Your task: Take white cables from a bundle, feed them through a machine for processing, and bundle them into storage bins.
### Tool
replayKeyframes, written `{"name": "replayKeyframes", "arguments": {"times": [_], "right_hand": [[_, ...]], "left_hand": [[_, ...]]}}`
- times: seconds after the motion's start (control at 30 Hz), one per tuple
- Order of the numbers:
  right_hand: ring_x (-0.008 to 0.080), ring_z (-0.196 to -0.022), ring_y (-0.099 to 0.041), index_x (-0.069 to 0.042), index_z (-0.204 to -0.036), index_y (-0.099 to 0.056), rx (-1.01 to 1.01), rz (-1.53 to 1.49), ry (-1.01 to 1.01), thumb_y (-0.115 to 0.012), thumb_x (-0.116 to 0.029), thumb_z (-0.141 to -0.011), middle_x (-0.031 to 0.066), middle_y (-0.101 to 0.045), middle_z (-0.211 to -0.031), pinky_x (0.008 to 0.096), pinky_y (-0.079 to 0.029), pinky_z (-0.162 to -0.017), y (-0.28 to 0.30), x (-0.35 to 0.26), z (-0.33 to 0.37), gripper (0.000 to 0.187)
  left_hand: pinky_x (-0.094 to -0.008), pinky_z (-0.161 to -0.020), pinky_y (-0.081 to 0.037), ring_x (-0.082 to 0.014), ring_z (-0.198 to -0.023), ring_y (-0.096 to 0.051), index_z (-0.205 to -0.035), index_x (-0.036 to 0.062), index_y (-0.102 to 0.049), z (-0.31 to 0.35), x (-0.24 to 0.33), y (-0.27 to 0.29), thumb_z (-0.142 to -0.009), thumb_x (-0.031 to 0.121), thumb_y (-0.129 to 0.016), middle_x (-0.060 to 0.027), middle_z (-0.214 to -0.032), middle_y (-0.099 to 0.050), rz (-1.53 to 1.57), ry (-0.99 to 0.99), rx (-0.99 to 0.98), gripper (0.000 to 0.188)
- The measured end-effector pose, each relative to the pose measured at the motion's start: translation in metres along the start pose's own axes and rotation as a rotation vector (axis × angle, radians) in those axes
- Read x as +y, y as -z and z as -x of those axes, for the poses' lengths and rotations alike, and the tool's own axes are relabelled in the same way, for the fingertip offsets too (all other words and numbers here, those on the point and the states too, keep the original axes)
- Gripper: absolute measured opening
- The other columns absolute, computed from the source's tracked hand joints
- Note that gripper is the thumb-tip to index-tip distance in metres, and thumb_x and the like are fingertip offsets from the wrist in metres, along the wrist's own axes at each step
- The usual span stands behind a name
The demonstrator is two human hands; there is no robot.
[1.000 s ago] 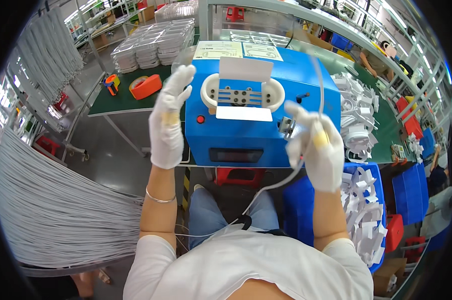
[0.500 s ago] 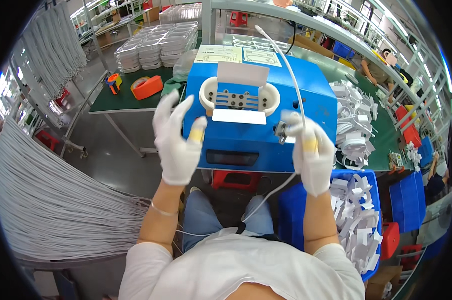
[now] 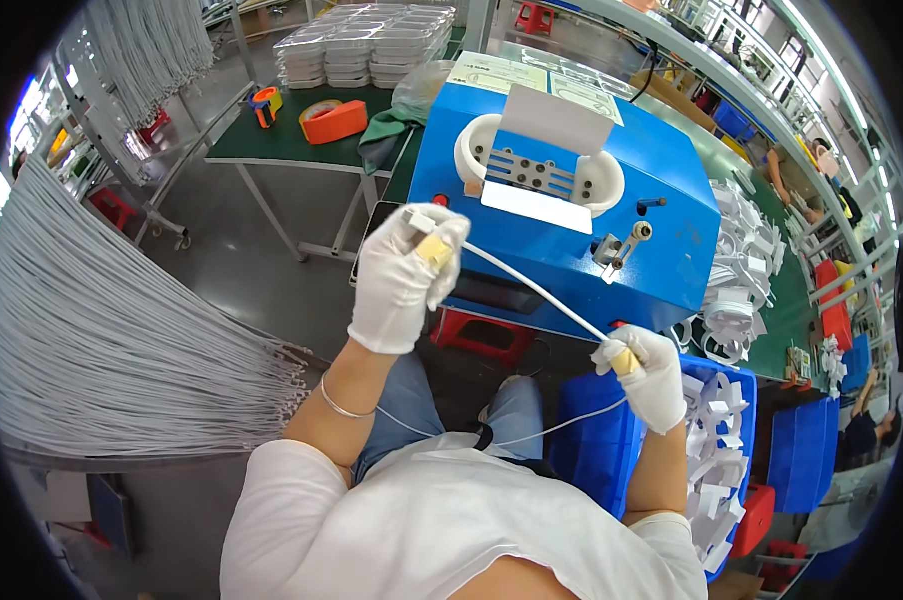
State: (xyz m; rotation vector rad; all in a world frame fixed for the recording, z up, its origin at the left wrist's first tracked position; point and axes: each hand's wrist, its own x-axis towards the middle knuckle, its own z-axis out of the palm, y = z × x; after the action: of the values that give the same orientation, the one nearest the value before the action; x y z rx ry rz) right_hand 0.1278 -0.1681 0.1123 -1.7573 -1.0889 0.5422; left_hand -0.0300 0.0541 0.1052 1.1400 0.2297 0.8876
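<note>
A white cable (image 3: 536, 287) stretches between my two gloved hands, in front of a blue machine (image 3: 661, 240). My left hand (image 3: 403, 275) is closed on the cable near its end, where a pale plug shows between the fingers. Lower and to the right, my right hand (image 3: 651, 378) pinches the same cable, which runs on down across my lap. On the machine's top, two white curved holders (image 3: 603, 188) flank a slotted metal plate (image 3: 528, 172). A white paper strip (image 3: 536, 207) lies in front of the plate, with an upright white flap (image 3: 556, 120) behind it.
Many long pale cables (image 3: 121, 330) hang in a bundle at my left. Orange tape (image 3: 336, 122) and stacked clear trays (image 3: 366, 50) sit on a green table. At right, a blue bin (image 3: 571, 415) holds white wrapped coils, with more coils (image 3: 736, 260) piled on the bench. A metal lever (image 3: 628, 245) juts from the machine.
My left hand, open before, has closed on the cable's plug end. My right hand has moved lower and away from the machine, still gripping the cable. The view has shifted.
</note>
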Motion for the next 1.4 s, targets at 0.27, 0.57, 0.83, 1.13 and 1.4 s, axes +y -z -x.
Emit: {"name": "replayKeyframes", "arguments": {"times": [0.27,0.57,0.83,1.13,1.4], "right_hand": [[0.0054,-0.058,-0.046,0.001,-0.077,-0.065,0.327,0.266,-0.044,-0.066,-0.018,-0.082,0.0005,-0.055,-0.063,0.0207,-0.035,-0.053,0.057,0.007,0.013,0.019],[0.0021,-0.059,-0.04,-0.003,-0.074,-0.058,0.53,0.212,-0.008,-0.064,-0.025,-0.088,-0.0032,-0.056,-0.066,0.019,-0.03,-0.052,0.101,0.037,0.024,0.027],[0.0024,-0.061,-0.04,-0.003,-0.074,-0.058,0.535,0.235,-0.02,-0.063,-0.026,-0.089,-0.0032,-0.055,-0.067,0.019,-0.03,-0.054,0.109,0.043,0.016,0.028],[0.0032,-0.057,-0.046,-0.006,-0.075,-0.055,0.441,0.191,-0.032,-0.061,-0.021,-0.089,-0.0037,-0.052,-0.065,0.0178,-0.034,-0.05,0.153,0.021,0.003,0.022],[0.002,-0.055,-0.039,-0.005,-0.079,-0.061,0.503,0.466,0.039,-0.062,-0.028,-0.088,-0.0066,-0.045,-0.063,0.0199,-0.03,-0.047,0.231,0.024,-0.054,0.025]], "left_hand": [[-0.0171,-0.04,-0.033,-0.0044,-0.045,-0.044,-0.093,0.0017,-0.059,-0.026,0.002,0.021,-0.091,0.013,-0.06,-0.0007,-0.061,-0.052,0.014,-0.02,0.061,0.011],[-0.0183,-0.042,-0.041,-0.0067,-0.05,-0.053,-0.102,-0.0012,-0.054,-0.055,0.008,0.009,-0.092,0.014,-0.058,-0.0083,-0.072,-0.063,-0.093,-0.02,0.003,0.018],[-0.0176,-0.04,-0.038,-0.0053,-0.048,-0.049,-0.094,0.002,-0.053,-0.052,0.001,0.004,-0.092,0.012,-0.058,-0.008,-0.072,-0.063,-0.261,-0.041,0.053,0.012],[-0.017,-0.046,-0.038,-0.0052,-0.056,-0.05,-0.098,0.003,-0.05,-0.047,-0.002,0.001,-0.092,0.014,-0.059,-0.0049,-0.076,-0.06,-0.302,-0.126,0.037,0.015],[-0.025,-0.067,-0.05,-0.0131,-0.076,-0.06,-0.118,0.0029,-0.055,0.05,-0.142,0.118,-0.094,0.012,-0.051,-0.0075,-0.094,-0.061,-0.599,-0.271,0.454,0.026]]}}
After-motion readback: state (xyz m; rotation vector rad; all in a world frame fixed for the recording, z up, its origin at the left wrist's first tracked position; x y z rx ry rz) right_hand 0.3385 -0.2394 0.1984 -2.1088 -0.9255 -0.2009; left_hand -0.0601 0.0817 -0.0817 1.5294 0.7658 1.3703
